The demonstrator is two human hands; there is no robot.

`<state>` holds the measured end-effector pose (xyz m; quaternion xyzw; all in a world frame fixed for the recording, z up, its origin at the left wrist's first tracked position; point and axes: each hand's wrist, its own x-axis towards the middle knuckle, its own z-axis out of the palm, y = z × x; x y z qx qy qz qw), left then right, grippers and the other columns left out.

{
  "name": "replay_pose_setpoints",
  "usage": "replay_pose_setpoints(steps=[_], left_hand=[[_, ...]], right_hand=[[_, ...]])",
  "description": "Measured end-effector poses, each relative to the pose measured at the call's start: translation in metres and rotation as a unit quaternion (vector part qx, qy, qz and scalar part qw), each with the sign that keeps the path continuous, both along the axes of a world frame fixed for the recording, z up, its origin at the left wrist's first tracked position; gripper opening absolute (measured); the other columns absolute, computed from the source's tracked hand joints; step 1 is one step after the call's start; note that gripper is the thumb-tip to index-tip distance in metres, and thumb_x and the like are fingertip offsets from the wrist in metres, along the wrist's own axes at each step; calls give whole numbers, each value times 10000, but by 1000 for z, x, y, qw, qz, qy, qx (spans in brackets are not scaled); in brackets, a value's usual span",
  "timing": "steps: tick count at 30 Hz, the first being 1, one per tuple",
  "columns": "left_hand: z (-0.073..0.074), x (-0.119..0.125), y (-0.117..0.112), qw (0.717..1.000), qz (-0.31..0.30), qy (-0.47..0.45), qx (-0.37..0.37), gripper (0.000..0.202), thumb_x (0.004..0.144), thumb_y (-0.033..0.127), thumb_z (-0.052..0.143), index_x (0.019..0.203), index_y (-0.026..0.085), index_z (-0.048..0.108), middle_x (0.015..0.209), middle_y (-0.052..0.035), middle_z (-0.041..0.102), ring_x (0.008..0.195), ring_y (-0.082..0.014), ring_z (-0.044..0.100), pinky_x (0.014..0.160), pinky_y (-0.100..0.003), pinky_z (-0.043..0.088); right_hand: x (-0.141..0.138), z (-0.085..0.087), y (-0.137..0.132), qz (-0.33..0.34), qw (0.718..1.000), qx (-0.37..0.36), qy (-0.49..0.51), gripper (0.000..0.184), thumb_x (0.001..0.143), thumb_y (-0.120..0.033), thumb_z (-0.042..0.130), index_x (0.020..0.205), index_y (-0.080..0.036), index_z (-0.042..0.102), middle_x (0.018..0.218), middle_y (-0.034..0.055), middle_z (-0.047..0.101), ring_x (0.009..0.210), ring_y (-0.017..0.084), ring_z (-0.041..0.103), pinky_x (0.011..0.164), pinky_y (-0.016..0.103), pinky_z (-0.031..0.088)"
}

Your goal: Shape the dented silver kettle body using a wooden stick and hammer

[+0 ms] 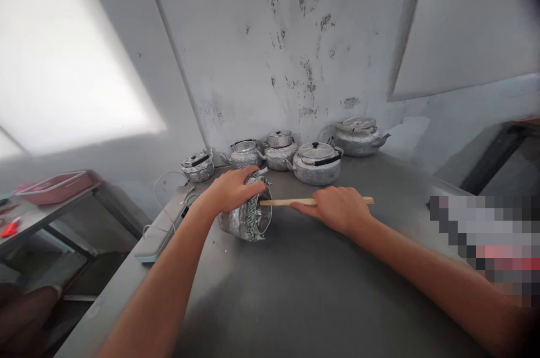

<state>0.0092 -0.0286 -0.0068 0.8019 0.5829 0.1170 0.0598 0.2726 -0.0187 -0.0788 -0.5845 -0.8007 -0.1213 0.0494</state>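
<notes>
A silver metal pot (231, 224) lies tipped on its side on the table, its mouth facing right. Around its rim runs a green-and-white patterned band (252, 216) with ragged edges. From above, my left hand (234, 189) grips the pot near this band, thumb and fingers closed on it. My right hand (341, 209) is wrapped around a pale wooden stick (287, 202), held level. The stick's left end reaches into the pot's mouth, so its tip is hidden. Its other end sticks out past my right hand.
Several silver kettles stand along the wall, among them a lidded kettle (317, 169) and a larger kettle (358, 141). A white power strip (158, 237) with cables lies on the grey table (295, 301) at left. A pink basket (59, 188) sits on a side table. A pixelated patch covers the right.
</notes>
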Motion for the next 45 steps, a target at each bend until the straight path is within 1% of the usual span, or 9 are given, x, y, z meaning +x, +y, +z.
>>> replay_pose_setpoints(steps=[6,10,14,18,22,27,31,40,45], left_hand=[[0,1,1,1000,-1,2,6,724,948,640,410,1540,229,477,1553,-81,502,1383,-369,506,1116,-453,399],[-1,1,0,1000,-5,-2,11,725,948,634,411,1539,219,476,1555,-78,499,1388,-360,503,1131,-441,387],[-1,2,-1,1000,-3,2,15,706,953,629,402,1537,240,475,1555,-69,500,1383,-363,508,1116,-452,401],[-1,1,-1,1000,-8,1,7,719,949,635,403,1547,240,459,1553,-77,502,1373,-366,517,1097,-451,416],[0,1,-1,1000,-5,-2,5,732,940,640,410,1549,238,454,1559,-82,495,1375,-373,512,1087,-452,422],[3,0,-1,1000,-5,-4,-14,774,914,654,434,1566,237,427,1573,-89,475,1373,-380,511,1067,-447,438],[2,0,1,1000,-1,-5,-15,786,880,642,476,1552,235,439,1515,-86,546,1299,-376,573,1032,-437,463],[1,2,-1,1000,1,-6,1,716,922,606,437,1523,217,473,1505,-104,552,1317,-384,555,1035,-436,449],[1,2,-1,1000,4,-5,4,706,928,615,431,1522,236,471,1501,-94,557,1292,-372,575,1040,-430,445]], right_hand=[[0,1,-3,14,999,31,-15,781,920,-801,313,745,-172,742,760,140,753,735,305,737,618,339,445],[1,0,-4,28,998,44,-18,763,912,-809,319,822,-184,747,802,135,763,774,310,738,640,337,446],[1,1,-2,18,999,34,-25,766,920,-798,320,786,-172,740,800,150,762,768,306,739,641,333,445],[2,1,-1,25,999,36,-23,758,915,-804,313,813,-186,738,807,134,764,771,317,740,633,346,451],[2,2,0,11,999,28,-16,743,940,-770,311,763,-182,729,776,133,755,752,303,738,621,339,450],[3,2,-2,16,1000,20,-15,738,923,-788,327,789,-189,737,800,132,757,761,310,736,611,346,443],[2,2,-3,10,1000,20,-10,734,931,-777,323,765,-190,731,775,134,750,742,316,732,606,355,443],[3,3,-2,9,1000,25,-3,738,931,-785,305,770,-195,718,780,117,752,750,302,734,632,348,450],[5,2,-1,4,1000,18,-3,756,934,-783,291,758,-185,719,774,129,749,755,294,735,640,337,444]])
